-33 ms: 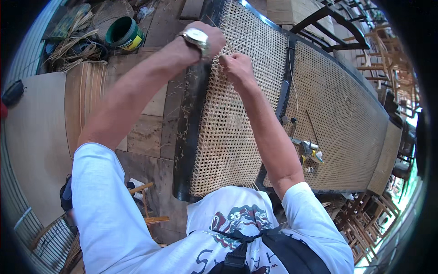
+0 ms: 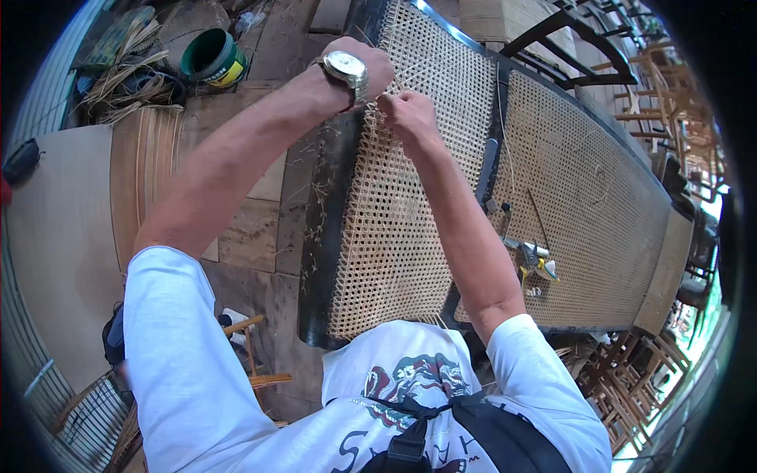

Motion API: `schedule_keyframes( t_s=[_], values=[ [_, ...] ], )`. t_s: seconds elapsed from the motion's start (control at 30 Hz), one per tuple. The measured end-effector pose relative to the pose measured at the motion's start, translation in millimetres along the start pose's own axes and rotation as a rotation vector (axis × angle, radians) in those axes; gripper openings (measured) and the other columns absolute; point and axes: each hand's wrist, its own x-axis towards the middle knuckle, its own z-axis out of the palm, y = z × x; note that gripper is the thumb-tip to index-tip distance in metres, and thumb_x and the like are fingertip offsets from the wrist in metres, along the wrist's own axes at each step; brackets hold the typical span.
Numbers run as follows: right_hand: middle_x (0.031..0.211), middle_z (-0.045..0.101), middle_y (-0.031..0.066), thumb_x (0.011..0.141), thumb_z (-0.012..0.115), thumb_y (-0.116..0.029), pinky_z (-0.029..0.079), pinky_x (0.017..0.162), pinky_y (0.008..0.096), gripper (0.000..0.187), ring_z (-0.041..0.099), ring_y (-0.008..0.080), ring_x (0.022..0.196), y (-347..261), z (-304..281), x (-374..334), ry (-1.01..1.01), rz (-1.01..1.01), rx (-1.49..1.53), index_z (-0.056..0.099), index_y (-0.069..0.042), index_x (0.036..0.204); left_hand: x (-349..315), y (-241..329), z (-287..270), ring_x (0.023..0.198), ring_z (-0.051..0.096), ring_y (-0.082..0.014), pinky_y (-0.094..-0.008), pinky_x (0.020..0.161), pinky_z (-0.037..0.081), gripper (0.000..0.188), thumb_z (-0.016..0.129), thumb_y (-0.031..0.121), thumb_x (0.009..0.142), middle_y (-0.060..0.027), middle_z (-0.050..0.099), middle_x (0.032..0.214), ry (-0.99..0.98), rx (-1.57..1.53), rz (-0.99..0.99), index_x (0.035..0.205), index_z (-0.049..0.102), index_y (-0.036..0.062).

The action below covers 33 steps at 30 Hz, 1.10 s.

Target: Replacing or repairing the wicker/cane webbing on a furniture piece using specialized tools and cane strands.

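Note:
A woven cane panel point(image 2: 410, 213) with open holes spans a black frame point(image 2: 319, 260) in front of me. At the panel's far left edge my left hand point(image 2: 372, 69), with a metal watch at the wrist, is closed. A thin cane strand point(image 2: 363, 35) pokes out beyond its knuckles, and the fingertips are hidden. Just below and right of it, my right hand point(image 2: 412, 118) is closed in a pinch against the weave. What lies between its fingers is too small to make out. Short loose strand ends stick out along the black frame's left side.
On the second cane panel point(image 2: 587, 197), to the right, lie yellow-handled cutters point(image 2: 542, 266) and a thin dark rod point(image 2: 539, 217). A green bucket point(image 2: 213, 59) and loose cane strips point(image 2: 130, 87) are at far left. Wooden chair frames point(image 2: 631, 386) crowd the right side.
My left wrist has turned and shifted slightly right, so more of the watch shows. My right hand stays in place at the weave.

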Motion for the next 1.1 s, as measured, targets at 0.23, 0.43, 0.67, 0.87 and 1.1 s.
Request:
schedule_keyframes(
  t_s=[0.23,0.43,0.67,0.87,1.1],
  values=[
    [0.061,0.056,0.0008,0.079,0.071,-0.014,0.036,0.045,0.0255,0.017,0.049,0.0087,0.050,7.1,6.0,4.3,0.055,-0.050,0.038,0.062,-0.003,0.071,-2.4,-39.5,20.7,0.077,0.070,-0.0289,-0.0426,0.069,0.056,0.018,0.071,0.029,0.089,-0.0089,0.073,0.082,-0.069,-0.401,0.058,0.093,0.075,0.0117],
    [0.062,0.057,-0.0001,0.080,0.071,-0.012,0.037,0.046,0.0248,0.015,0.049,0.0075,0.052,11.6,10.6,3.0,0.075,-0.065,0.004,0.063,-0.002,0.071,-0.5,-58.1,45.3,0.070,0.064,-0.0256,-0.0390,0.064,0.050,0.029,0.073,0.035,0.091,-0.0110,0.069,0.077,-0.129,-0.657,0.155,0.091,0.071,0.0060],
    [0.066,0.060,-0.0008,0.089,0.074,-0.020,0.040,0.049,0.0248,0.024,0.051,0.0067,0.057,12.9,10.6,-4.5,0.089,-0.176,-0.123,0.068,-0.001,0.077,-33.2,-28.9,28.5,0.084,0.070,-0.0334,-0.0448,0.072,0.056,0.027,0.068,0.036,0.093,-0.0124,0.073,0.087,0.050,-0.313,-0.164,0.098,0.072,0.0101],
    [0.075,0.069,0.0114,0.089,0.071,-0.028,0.052,0.066,0.0354,0.030,0.065,0.0188,0.067,22.6,4.2,-15.8,0.159,-0.203,-0.132,0.071,0.001,0.084,-54.3,-12.8,42.3,0.087,0.070,-0.0370,-0.0466,0.072,0.055,0.027,0.064,0.039,0.096,-0.0140,0.073,0.089,0.189,-0.591,-0.469,0.100,0.071,0.0130],
    [0.083,0.065,0.0148,0.089,0.069,-0.023,0.052,0.074,0.0393,0.025,0.065,0.0267,0.076,14.4,18.4,-27.1,0.191,-0.280,-0.186,0.069,0.001,0.082,-57.2,10.9,83.5,0.074,0.068,-0.0294,-0.0385,0.065,0.051,0.038,0.075,0.037,0.090,-0.0161,0.070,0.083,0.524,-0.927,-0.509,0.107,0.070,0.0032]
  ],
)
